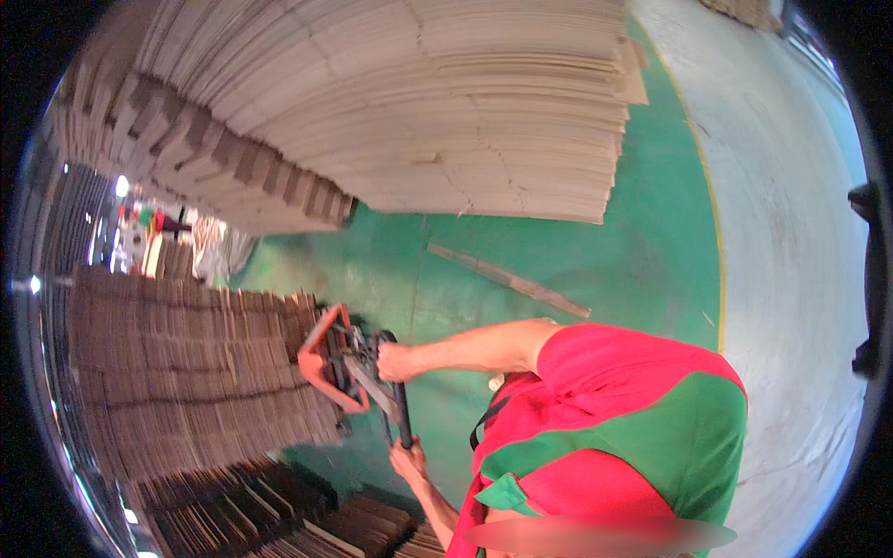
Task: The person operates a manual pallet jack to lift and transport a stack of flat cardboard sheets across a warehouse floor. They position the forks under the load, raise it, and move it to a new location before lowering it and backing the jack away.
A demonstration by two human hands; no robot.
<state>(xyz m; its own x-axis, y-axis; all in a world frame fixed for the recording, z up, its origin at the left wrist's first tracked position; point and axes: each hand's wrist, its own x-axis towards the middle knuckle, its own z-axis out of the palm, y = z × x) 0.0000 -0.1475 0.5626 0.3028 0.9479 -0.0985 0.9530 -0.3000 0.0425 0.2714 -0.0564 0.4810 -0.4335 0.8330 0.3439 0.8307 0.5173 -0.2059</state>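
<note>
- The left hand [395,361] is clenched around the upper end of a black handle bar [398,400].
- The right hand [407,459] grasps the same bar at its lower end.
- Just beyond the fingers sits an orange pallet-jack frame [321,358], touching the bar's stem.
- Past the frame stands a stack of brown cardboard sheets [186,372].
- A larger pale cardboard stack [419,102] rises well away, over green floor [651,251].

Single head view, fisheye, edges bent toward a black rim. Scene is seen from above, looking steeply down onto the green floor [577,251]. A cardboard stack [391,102] is framed close at top, another person's red-and-green shirt [614,418] nearest below.
</note>
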